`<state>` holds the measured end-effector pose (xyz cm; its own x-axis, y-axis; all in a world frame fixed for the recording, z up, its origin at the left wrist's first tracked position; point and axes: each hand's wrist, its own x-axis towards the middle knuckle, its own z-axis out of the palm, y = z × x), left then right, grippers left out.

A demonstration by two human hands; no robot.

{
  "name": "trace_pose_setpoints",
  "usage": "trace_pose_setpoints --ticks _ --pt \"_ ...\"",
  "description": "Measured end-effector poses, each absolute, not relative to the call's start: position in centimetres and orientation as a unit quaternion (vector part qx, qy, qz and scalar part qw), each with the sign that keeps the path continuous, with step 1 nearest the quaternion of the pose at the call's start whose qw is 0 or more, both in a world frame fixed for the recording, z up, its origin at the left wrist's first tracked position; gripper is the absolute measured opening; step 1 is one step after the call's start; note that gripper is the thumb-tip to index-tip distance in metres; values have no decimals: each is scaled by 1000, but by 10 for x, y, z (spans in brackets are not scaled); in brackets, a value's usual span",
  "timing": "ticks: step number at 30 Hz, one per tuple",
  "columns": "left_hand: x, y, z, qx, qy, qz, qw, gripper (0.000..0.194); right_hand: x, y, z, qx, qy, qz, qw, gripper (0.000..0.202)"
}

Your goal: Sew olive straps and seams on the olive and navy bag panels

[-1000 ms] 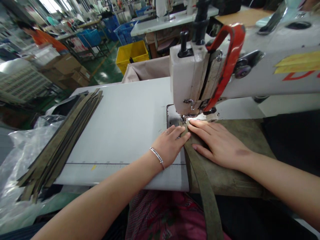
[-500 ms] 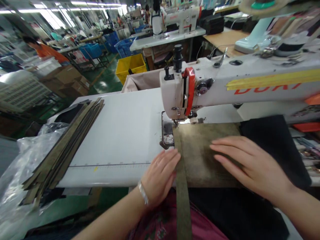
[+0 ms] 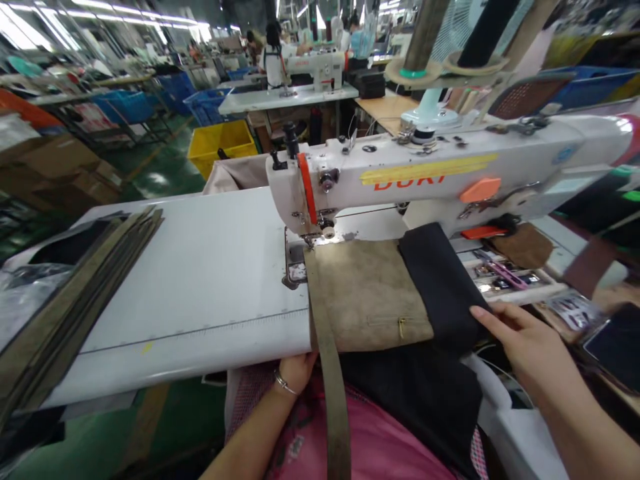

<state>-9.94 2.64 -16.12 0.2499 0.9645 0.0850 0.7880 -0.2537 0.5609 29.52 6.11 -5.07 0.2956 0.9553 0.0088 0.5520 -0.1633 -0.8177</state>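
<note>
An olive-brown fabric panel point(image 3: 360, 283) with a small zipper point(image 3: 401, 325) lies under the needle of a white sewing machine point(image 3: 320, 180). A long olive strip point(image 3: 330, 360) runs along the panel's left edge and hangs down over the lap. Black fabric point(image 3: 443, 283) adjoins the panel on the right, and its right edge is pinched in my right hand point(image 3: 525, 340). My left hand point(image 3: 297, 372) is below the table's front edge, beside the strip; its fingers are hidden behind the panel's lower left corner.
On the left of the white table point(image 3: 215, 267) is a stack of olive strips point(image 3: 85, 293). A tray with pink-handled scissors point(image 3: 507, 273) stands to the right. Behind the machine are thread cones point(image 3: 425, 40) and a yellow bin point(image 3: 220, 143). Black fabric hangs in front.
My left hand has gone from the strip on the table to below the edge. My right hand has moved from the panel to the black fabric's edge. The view has turned right.
</note>
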Motion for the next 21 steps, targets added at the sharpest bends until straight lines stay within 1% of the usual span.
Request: trace_pose_setpoints --ticks 3,5,7,8,9,10,11,12,14,15,16,17,19,20,21 --pt "-93 10 -139 728 582 237 274 36 290 68 -34 -681 -498 358 401 20" --pt "-89 -5 -109 713 576 243 319 38 283 78 -19 -658 -458 411 434 19" --pt "-86 -16 -69 676 555 257 411 38 274 91 -3 -649 -414 471 431 23" --pt "-84 -20 -48 621 531 278 505 37 270 98 5 -647 -410 487 420 30" --pt "-83 -22 -28 552 493 298 602 36 268 105 13 -646 -423 486 409 38" --pt "-81 -24 -11 485 458 312 676 36 268 112 19 -648 -446 466 406 45" --pt "-80 -25 2 426 434 322 725 38 269 117 24 -649 -471 433 413 49" --pt "-78 -25 10 384 422 318 757 40 272 122 27 -650 -487 394 430 51" --pt "-75 -24 9 353 434 292 776 38 283 131 25 -653 -500 348 451 51" --pt "-72 -23 2 368 449 279 765 35 288 135 22 -659 -509 339 438 50" --pt "-69 -23 -7 394 463 271 747 32 294 139 17 -674 -529 325 401 49" --pt "-67 -22 -17 415 475 268 728 30 298 142 11 -699 -554 293 345 49" --pt "-61 -22 -36 421 489 262 718 31 302 143 2 -742 -611 178 212 51" --pt "-59 -22 -44 399 495 254 729 33 300 139 -1 -748 -635 102 164 54" --pt "-56 -22 -49 369 500 243 745 36 295 133 -3 -737 -660 27 143 57"
